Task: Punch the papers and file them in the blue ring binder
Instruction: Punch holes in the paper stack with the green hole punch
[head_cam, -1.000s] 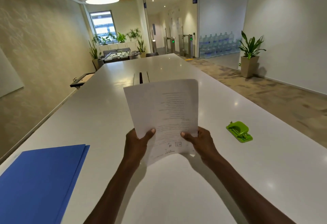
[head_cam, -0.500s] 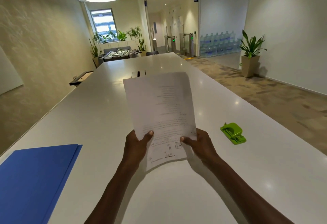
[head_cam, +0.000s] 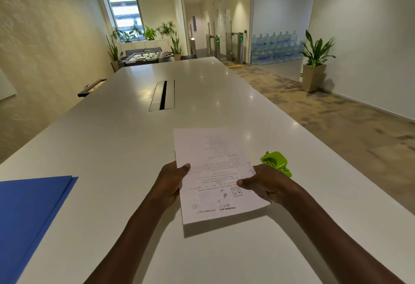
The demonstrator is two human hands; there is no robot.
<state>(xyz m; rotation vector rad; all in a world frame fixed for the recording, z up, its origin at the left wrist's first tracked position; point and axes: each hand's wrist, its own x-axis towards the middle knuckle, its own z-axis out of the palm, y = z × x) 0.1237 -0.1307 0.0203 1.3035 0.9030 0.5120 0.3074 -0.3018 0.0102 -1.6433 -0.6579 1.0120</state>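
**Papers held over the table, binder closed at the left**

From the head camera we see the blue ring binder lying shut on the white table, far left of the papers; we cannot see anything inside it. Our left hand grips the papers' left edge, thumb on top and fingers curled underneath. Our right hand grips the right edge the same way, thumb pressed on the printed face. The sheets are held just above the table, casting a shadow below their near edge, with the print upside down to us.

The green hole punch sits on the table just right of the papers, partly hidden behind our right hand. Beyond the papers, along the table's middle, is a cable slot. Well beyond and to the right of the papers a potted plant stands on the floor by the wall.

Against the frames half a second and a second back, the papers have dropped from a steep, raised tilt to lie flatter and lower, and they now sit closer to the punch. Both hands keep their grip.
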